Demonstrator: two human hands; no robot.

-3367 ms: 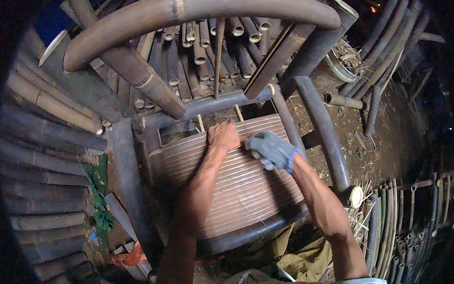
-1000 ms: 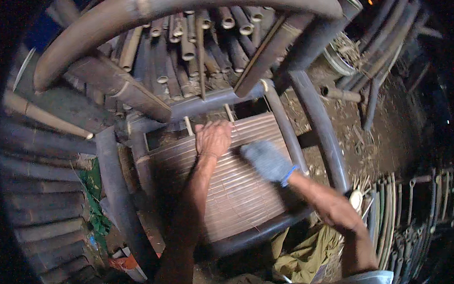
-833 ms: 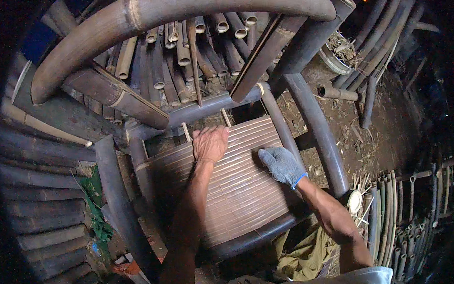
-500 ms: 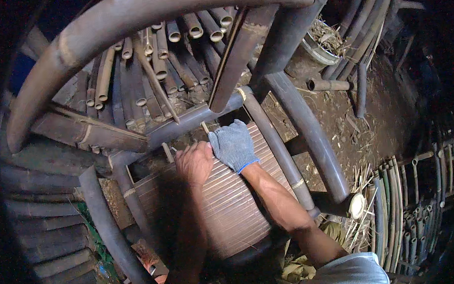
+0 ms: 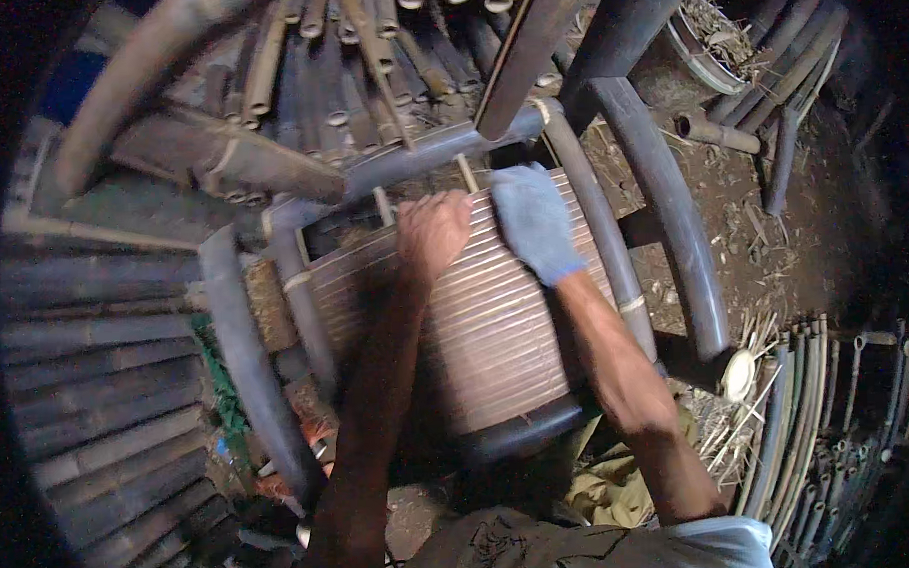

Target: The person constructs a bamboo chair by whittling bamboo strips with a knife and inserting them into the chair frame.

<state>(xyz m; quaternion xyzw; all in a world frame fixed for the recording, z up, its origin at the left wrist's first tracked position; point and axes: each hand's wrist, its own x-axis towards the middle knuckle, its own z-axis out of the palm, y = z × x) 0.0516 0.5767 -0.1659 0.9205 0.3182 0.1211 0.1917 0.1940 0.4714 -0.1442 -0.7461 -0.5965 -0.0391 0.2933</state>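
Note:
In the middle stands a dark bamboo chair frame with a seat mat of thin brown bamboo slats (image 5: 502,357) lying in it. My bare left hand (image 5: 435,233) is closed over the mat's far edge, its fingers bent down and partly hidden. To its right, my right hand (image 5: 535,224), in a blue-grey knit glove, curls over the same edge; motion blurs it and its fingertips are hidden. Just beyond the hands, two pale strips (image 5: 468,173) span the gap to the thick far rail (image 5: 425,155). The near rail (image 5: 525,427) runs below the mat.
Curved dark bamboo legs (image 5: 667,216) flank the seat, and a curved pole (image 5: 137,80) rises at upper left. Cut bamboo tubes (image 5: 343,98) are piled behind the chair. A bucket of shavings (image 5: 712,50) stands far right. More poles (image 5: 108,396) lie at left.
My view has shifted, so the chair appears higher and further right. My gloved right hand has drawn slightly nearer to me along the mat; my left hand stays at its far edge.

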